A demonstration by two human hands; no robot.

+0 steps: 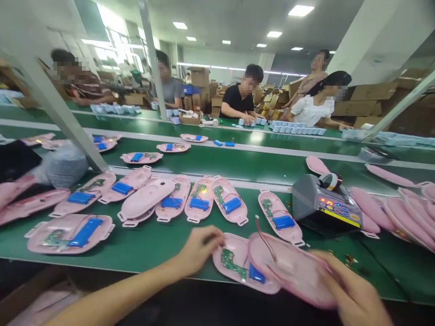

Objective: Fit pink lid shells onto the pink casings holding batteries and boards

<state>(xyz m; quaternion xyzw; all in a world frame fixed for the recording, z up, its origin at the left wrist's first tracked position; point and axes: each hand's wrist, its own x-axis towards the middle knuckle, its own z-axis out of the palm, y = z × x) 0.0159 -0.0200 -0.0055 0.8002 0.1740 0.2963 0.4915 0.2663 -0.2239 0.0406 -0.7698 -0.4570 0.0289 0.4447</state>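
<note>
A pink plastic shell (234, 244) lies at the front edge of the green bench, with a green circuit board (233, 265) and a blue battery pack (256, 274) inside. My left hand (200, 249) is closed, its fingertips at the left end of that shell. In my right hand (356, 292) is a pink cover (292, 267), gripped by its right end. The cover is tilted and overlaps the right part of the shell. A thin red wire with a white plug (261, 231) rises in front of the cover; its lower end is hard to trace.
Several open pink shells (202, 199) with boards and batteries line the bench. At right stands a tape dispenser (326, 203) with a lit display, beside stacked pink covers (404, 217). Behind runs a green conveyor belt (251, 165); co-workers (241, 97) sit across it. A metal post (73, 122) rises at left.
</note>
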